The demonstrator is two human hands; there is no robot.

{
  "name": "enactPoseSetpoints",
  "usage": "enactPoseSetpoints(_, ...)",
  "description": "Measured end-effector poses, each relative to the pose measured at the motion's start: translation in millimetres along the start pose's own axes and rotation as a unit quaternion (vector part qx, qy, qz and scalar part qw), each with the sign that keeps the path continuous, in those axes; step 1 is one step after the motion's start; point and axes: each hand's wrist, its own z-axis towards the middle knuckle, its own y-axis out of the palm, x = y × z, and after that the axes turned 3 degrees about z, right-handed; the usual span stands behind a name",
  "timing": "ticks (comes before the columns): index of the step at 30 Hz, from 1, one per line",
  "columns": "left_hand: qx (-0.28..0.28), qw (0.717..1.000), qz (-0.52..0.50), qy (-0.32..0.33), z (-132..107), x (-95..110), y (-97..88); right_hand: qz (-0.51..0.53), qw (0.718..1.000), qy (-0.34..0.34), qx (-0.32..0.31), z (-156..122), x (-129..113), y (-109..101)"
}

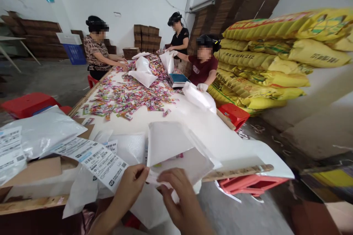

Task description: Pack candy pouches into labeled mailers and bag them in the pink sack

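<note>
Your L hand [134, 181] has thumb & index pressed tog., pinching the near-left corner of the white pouch [168, 137]. Your R hand [180, 192] is curled at the pouch's near edge, fingers bent over w/ thumb underneath; it's blurred, so can't tell if any film is caught betw. them.

Pouch lies just beyond both hands, spreading away & to the R hand's far side. A few small coloured packets [179, 155] show inside, past the R fingertips.

Handling: prob. v. light & limp, thin film, a bit slick, so it'll likely crease or slide rather than hold shape. Contents look small & loose, apt to shift if tilted. Best hold is prob. a flat pinch at the near corners, one per hand, keeping film taut; avoid grabbing mid-panel, which would likely crumple it.

Around you: printed label strip [96, 161] just left of L hand, padded mailer [132, 147] just beyond it, cardboard box [38, 172] further left. The packet pile [127, 99] is well beyond both hands on the white table [226, 139]. Far past R hand, a co-worker's gloved hand [202, 87] is at another white bag [200, 98].
</note>
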Motion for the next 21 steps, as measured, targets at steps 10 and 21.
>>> enactPoseSetpoints(10,0.004,0.997,-0.068,-0.043,-8.7,-13.7,-9.1,0.140,0.972,0.171,-0.086,21.9,-2.1,45.9)
enactPoseSetpoints(21,0.023,0.995,-0.062,-0.072,-10.6,-23.8,-26.4,0.163,0.982,0.091,-0.036,-22.5,6.8,-38.6)
